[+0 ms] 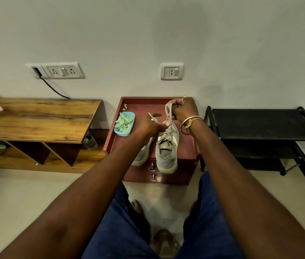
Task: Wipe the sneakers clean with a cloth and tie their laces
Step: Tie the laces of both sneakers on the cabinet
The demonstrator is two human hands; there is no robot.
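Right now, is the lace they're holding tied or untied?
Untied. The right hand grips one lace end pulled up above the sneaker, and the left hand pinches the other end; no bow shows.

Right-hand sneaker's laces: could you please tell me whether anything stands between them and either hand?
Nothing visible does: the right hand grips one lace raised above the right-hand sneaker, and the left hand pinches the other lace.
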